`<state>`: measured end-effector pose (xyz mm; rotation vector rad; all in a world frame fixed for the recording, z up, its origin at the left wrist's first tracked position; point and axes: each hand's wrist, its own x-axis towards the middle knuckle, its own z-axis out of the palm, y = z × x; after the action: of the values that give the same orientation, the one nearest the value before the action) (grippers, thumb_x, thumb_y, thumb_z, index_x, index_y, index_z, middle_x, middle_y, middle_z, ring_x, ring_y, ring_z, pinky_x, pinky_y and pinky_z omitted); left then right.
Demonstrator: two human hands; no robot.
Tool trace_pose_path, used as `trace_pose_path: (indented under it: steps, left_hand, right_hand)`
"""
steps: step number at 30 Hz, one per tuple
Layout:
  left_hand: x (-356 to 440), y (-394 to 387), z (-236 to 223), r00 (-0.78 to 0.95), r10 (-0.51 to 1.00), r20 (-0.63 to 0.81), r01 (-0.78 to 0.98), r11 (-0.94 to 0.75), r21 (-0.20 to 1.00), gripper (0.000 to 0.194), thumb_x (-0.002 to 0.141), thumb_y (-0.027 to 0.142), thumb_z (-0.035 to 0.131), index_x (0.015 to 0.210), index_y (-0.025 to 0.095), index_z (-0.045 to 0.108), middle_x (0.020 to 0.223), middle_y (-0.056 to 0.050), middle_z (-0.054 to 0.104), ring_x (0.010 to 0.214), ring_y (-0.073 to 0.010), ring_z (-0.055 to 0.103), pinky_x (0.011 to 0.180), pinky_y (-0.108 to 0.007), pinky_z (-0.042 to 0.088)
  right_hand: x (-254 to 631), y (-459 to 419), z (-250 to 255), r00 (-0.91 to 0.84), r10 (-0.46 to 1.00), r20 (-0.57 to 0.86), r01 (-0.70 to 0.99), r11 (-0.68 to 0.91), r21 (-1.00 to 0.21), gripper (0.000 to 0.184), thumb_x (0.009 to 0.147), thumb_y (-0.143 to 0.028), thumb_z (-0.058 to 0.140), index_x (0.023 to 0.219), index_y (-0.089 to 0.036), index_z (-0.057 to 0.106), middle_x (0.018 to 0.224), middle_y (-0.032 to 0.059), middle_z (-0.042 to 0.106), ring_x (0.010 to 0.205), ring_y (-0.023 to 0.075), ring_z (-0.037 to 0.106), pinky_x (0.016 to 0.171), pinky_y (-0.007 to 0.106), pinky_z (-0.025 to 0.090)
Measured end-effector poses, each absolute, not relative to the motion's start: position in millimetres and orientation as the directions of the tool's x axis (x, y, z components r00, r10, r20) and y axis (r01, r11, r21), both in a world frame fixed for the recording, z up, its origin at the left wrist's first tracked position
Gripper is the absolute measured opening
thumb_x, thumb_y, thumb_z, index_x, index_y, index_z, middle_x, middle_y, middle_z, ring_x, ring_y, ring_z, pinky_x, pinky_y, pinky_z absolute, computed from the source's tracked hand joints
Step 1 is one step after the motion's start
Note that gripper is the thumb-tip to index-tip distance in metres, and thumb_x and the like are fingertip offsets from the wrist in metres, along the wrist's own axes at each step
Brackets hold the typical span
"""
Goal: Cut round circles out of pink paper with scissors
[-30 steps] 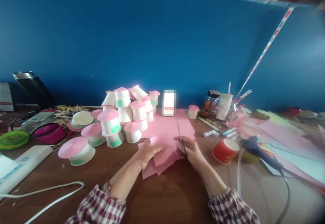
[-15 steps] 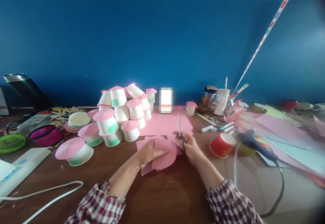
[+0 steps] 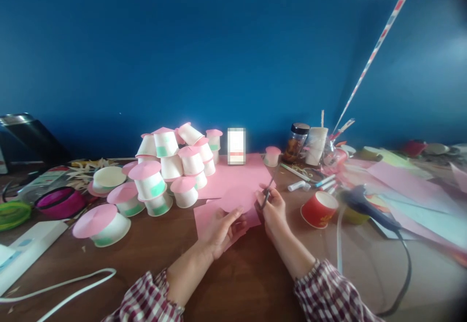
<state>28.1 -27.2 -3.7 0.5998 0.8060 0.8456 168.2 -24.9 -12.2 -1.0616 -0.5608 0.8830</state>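
Head view: both forearms reach in from the bottom edge, angled toward each other. Left hand [image 3: 224, 232] palm tilted up, thumb on top, pinching the near edge of the cut pink piece [image 3: 239, 197]. Piece sits just past the left fingertips, between the hands, above loose pink sheets [image 3: 205, 219]. Right hand [image 3: 274, 210] grips scissors [image 3: 267, 194], blades pointing away; can't tell if its fingertips touch the piece.

You have a roundish pink paper piece [image 3: 239, 198] above the loose pink sheets [image 3: 205, 219]; your dark-handled scissors [image 3: 266, 196] sit just right, blades angled away.
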Motion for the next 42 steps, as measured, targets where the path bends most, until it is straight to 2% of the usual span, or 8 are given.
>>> trace_pose_path:
  steps: [5, 9, 14, 20, 27, 34, 38, 42]
  left_hand:
    - [27.5, -22.0, -3.8, 0.274, 0.893, -0.356, -0.407, 0.443, 0.799, 0.027, 0.061, 0.029, 0.079, 0.07, 0.01, 0.063, 0.059, -0.004, 0.062, 0.051, -0.0098, 0.057, 0.051, -0.019, 0.049]
    - [23.9, -19.4, -1.4, 0.285, 0.898, -0.337, -0.395, 0.43, 0.812, 0.03, 0.059, 0.032, 0.08, 0.071, 0.01, 0.062, 0.053, -0.001, 0.057, 0.046, -0.0077, 0.051, 0.044, -0.018, 0.044]
    - [22.1, -20.4, -3.3, 0.328, 0.897, -0.295, -0.376, 0.411, 0.83, 0.032, 0.061, 0.035, 0.078, 0.072, 0.009, 0.062, 0.057, -0.001, 0.056, 0.048, -0.0064, 0.049, 0.044, -0.017, 0.042]
    - [21.9, -17.8, -5.6, 0.283, 0.903, -0.324, -0.361, 0.413, 0.836, 0.032, 0.062, 0.035, 0.077, 0.075, 0.01, 0.062, 0.057, -0.001, 0.056, 0.047, -0.0075, 0.048, 0.043, -0.018, 0.041]
    - [18.0, -13.9, -14.2, 0.264, 0.947, -0.184, -0.194, 0.239, 0.951, 0.035, 0.068, 0.043, 0.07, 0.074, 0.009, 0.063, 0.058, -0.003, 0.058, 0.05, -0.0114, 0.051, 0.048, -0.024, 0.044]
    - [14.5, -14.8, -7.9, 0.268, 0.962, -0.053, 0.016, 0.05, 0.999, 0.035, 0.074, 0.046, 0.062, 0.063, 0.012, 0.062, 0.049, -0.003, 0.057, 0.046, -0.0138, 0.052, 0.049, -0.025, 0.043]
    - [14.7, -15.3, -6.8, 0.243, 0.969, -0.039, 0.098, 0.015, 0.995, 0.036, 0.074, 0.047, 0.061, 0.064, 0.012, 0.063, 0.049, -0.004, 0.058, 0.046, -0.0148, 0.053, 0.048, -0.026, 0.043]
    - [14.7, -14.7, -9.5, 0.252, 0.967, -0.048, 0.066, 0.032, 0.997, 0.036, 0.072, 0.047, 0.063, 0.066, 0.012, 0.065, 0.05, -0.004, 0.059, 0.047, -0.0147, 0.054, 0.049, -0.025, 0.044]
  right_hand:
    - [162.9, -28.6, -5.4, 0.545, 0.835, 0.071, -0.233, 0.232, -0.944, 0.037, 0.061, -0.031, 0.076, 0.093, -0.016, 0.063, 0.062, -0.0033, 0.058, 0.053, 0.01, 0.051, 0.048, 0.021, 0.04]
    - [162.1, -31.0, -2.4, 0.548, 0.827, 0.125, -0.145, 0.241, -0.96, 0.037, 0.062, -0.034, 0.076, 0.093, -0.016, 0.064, 0.065, -0.0017, 0.059, 0.055, 0.011, 0.052, 0.049, 0.021, 0.041]
    - [163.7, -30.6, -4.5, 0.532, 0.84, 0.102, -0.182, 0.231, -0.956, 0.039, 0.062, -0.035, 0.076, 0.094, -0.018, 0.063, 0.064, -0.0027, 0.059, 0.054, 0.0104, 0.052, 0.049, 0.021, 0.041]
    - [164.4, -30.6, -6.2, 0.491, 0.866, 0.091, -0.169, 0.198, -0.966, 0.04, 0.063, -0.035, 0.075, 0.096, -0.018, 0.061, 0.063, -0.0019, 0.058, 0.053, 0.0119, 0.052, 0.047, 0.022, 0.039]
    - [165.2, -30.7, -6.5, 0.475, 0.877, 0.078, -0.19, 0.188, -0.963, 0.038, 0.062, -0.031, 0.075, 0.094, -0.017, 0.061, 0.062, -0.0033, 0.058, 0.053, 0.0107, 0.052, 0.049, 0.021, 0.039]
    - [164.9, -31.3, -4.6, 0.477, 0.875, 0.079, -0.168, 0.179, -0.969, 0.038, 0.062, -0.031, 0.075, 0.094, -0.016, 0.061, 0.06, -0.0032, 0.056, 0.052, 0.0106, 0.049, 0.047, 0.021, 0.038]
    - [164.4, -32.2, -1.5, 0.478, 0.875, 0.078, -0.149, 0.168, -0.974, 0.04, 0.059, -0.032, 0.076, 0.093, -0.017, 0.061, 0.061, -0.0029, 0.056, 0.051, 0.0108, 0.048, 0.045, 0.021, 0.036]
    - [164.5, -31.8, -1.7, 0.478, 0.874, 0.088, -0.138, 0.174, -0.975, 0.038, 0.06, -0.032, 0.076, 0.092, -0.017, 0.061, 0.06, -0.0028, 0.056, 0.05, 0.0104, 0.047, 0.044, 0.02, 0.036]
